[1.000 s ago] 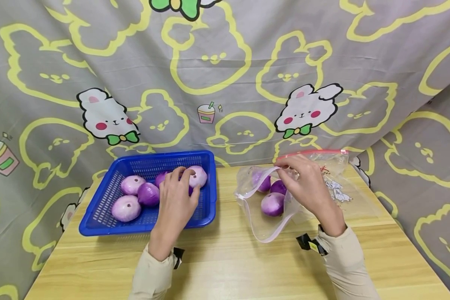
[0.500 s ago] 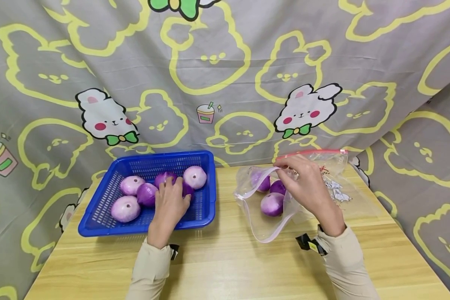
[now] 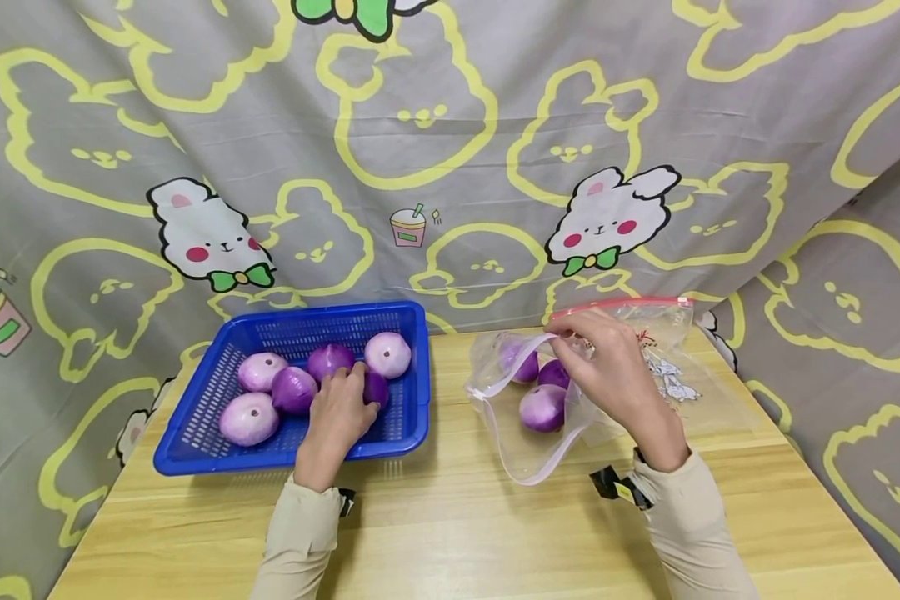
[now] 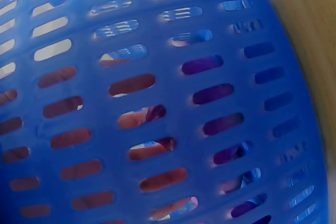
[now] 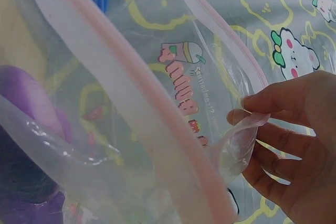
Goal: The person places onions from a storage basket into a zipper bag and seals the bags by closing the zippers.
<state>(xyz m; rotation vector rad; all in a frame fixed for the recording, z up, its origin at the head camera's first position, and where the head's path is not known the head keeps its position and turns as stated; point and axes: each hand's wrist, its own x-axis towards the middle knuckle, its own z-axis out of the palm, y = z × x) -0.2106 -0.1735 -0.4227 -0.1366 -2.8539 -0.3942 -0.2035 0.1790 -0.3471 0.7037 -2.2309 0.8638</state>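
Observation:
Inside the blue basket (image 3: 292, 455) my left hand (image 3: 339, 412) has its fingers curled over a dark purple onion (image 3: 377, 389), partly hidden by the hand. Through the basket slots, the left wrist view shows bits of fingers and purple skin (image 4: 212, 94). Around the hand lie more onions, among them a pale one (image 3: 387, 355) at the right and a purple one (image 3: 330, 360) behind. My right hand (image 3: 615, 358) pinches the rim of a clear zip bag (image 3: 513, 442), holding its mouth wide. Several onions (image 3: 543, 407) lie in that bag. The pinched rim (image 5: 252, 121) shows in the right wrist view.
Another clear bag with a red zip (image 3: 622, 304) and printed pictures lies flat behind the right hand. A wooden table (image 3: 435, 517) carries everything. A patterned curtain (image 3: 450, 200) hangs close behind the table's back edge.
My left hand has moved from beside the pale onion at the right, slightly left and nearer, onto the dark purple onion. My right hand stays on the bag rim.

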